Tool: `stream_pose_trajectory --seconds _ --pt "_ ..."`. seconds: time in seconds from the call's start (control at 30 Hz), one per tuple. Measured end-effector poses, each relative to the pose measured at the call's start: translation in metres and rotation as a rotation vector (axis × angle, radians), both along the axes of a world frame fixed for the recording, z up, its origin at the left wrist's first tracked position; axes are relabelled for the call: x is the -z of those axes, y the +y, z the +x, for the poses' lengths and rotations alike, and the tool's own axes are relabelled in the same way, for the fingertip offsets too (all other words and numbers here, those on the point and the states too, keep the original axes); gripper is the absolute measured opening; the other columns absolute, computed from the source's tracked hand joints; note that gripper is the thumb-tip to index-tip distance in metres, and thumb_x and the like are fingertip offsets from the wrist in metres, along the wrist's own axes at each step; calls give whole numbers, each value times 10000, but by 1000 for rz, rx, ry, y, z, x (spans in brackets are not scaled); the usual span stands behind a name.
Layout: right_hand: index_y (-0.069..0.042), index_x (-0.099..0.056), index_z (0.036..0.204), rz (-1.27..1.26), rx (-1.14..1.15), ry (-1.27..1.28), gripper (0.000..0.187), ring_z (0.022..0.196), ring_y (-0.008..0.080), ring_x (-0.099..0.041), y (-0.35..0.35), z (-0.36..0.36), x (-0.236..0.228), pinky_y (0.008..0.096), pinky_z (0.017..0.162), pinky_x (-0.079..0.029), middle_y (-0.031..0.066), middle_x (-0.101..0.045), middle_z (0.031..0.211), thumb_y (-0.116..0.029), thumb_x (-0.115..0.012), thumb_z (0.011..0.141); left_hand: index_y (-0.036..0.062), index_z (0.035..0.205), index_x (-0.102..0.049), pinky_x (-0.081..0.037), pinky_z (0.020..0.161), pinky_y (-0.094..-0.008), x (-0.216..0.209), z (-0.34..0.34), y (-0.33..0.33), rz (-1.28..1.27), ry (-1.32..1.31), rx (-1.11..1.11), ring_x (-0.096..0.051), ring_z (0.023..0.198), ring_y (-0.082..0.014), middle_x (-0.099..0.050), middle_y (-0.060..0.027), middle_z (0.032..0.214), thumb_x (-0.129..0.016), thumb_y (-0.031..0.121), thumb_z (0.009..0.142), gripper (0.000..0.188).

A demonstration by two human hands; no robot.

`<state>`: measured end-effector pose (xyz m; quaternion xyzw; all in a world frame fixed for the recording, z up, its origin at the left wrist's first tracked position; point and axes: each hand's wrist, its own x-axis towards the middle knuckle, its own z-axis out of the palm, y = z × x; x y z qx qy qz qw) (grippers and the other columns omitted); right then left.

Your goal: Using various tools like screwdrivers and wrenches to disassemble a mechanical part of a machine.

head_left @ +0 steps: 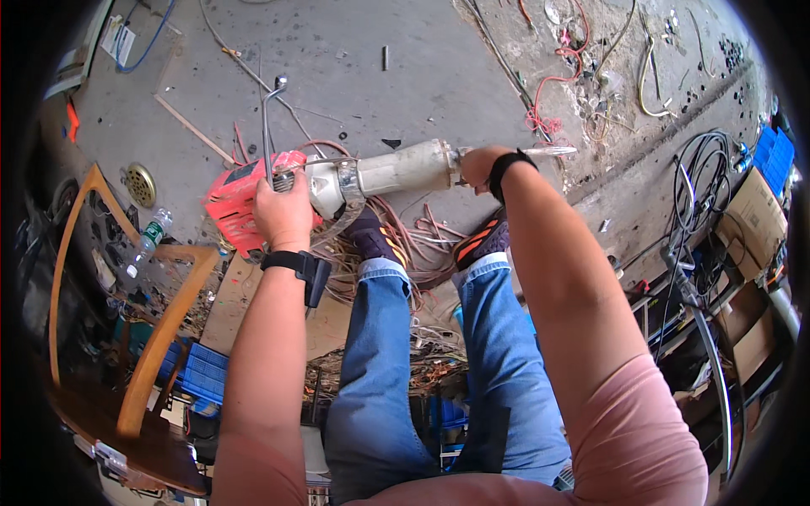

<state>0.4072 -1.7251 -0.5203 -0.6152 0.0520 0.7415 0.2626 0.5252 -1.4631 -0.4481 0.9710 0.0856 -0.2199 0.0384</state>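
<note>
A demolition hammer [396, 173] with a red motor housing [240, 200] and a worn grey barrel lies across in front of me, above my shoes. My left hand [284, 211] is closed on its body, where the red housing meets the grey part. A bent metal rod [267, 126] with a knobbed end rises just beyond that hand. At the barrel's front end my right hand [481, 167] is closed around the tool's nose; its fingers are mostly hidden. The pointed chisel bit [553, 152] sticks out to the right past that hand.
Tangled reddish cables [422, 236] lie around my shoes [375, 239]. On the left are a wooden chair frame [169, 312], a plastic bottle [152, 234] and a blue crate [205, 371]. Black cable coils [704, 185] and a cardboard box [755, 223] stand at the right.
</note>
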Motion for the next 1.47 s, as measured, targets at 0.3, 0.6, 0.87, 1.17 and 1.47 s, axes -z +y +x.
stream_pose_trajectory --seconds 0.3,0.6,0.87,1.17,1.47 --pt "-29 -517 765 -736 817 -572 230 663 345 -596 98 -156 -17 442 585 -471 207 -592 700 -240 -468 842 -11 862 -594 -455 687 -404 -1 2 2 -169 -46 50 -597 752 -344 -622 -183 805 -662 328 701 381" --pt "-10 -562 794 -660 1412 -446 266 689 367 -583 112 -162 28 438 633 -443 192 -600 710 -244 -460 869 -17 800 -598 -439 672 -355 0 0 7 -160 -114 152 -590 702 -239 -624 -128 743 -650 258 740 285" --pt "11 -616 892 -347 1884 -228 205 588 112 -536 105 -178 38 256 559 -429 66 -616 674 -160 -509 859 -28 851 -597 -446 690 -345 0 0 1 -152 -40 128 -599 705 -252 -629 -148 760 -639 284 743 333" --pt "24 -617 894 -334 1849 -241 198 517 87 -475 96 -172 28 236 489 -380 33 -549 581 -148 -526 857 -18 721 -559 -386 544 -256 -2 56 4 -324 464 67 -494 598 -101 -557 -37 660 -635 182 660 223" --pt "-19 -634 930 -377 1924 -268 179 489 79 -436 113 -174 38 235 465 -365 6 -523 570 -140 -525 856 -7 809 -566 -414 588 -269 3 63 -6 -290 721 -8 -513 630 -122 -561 -53 713 -663 165 679 237"
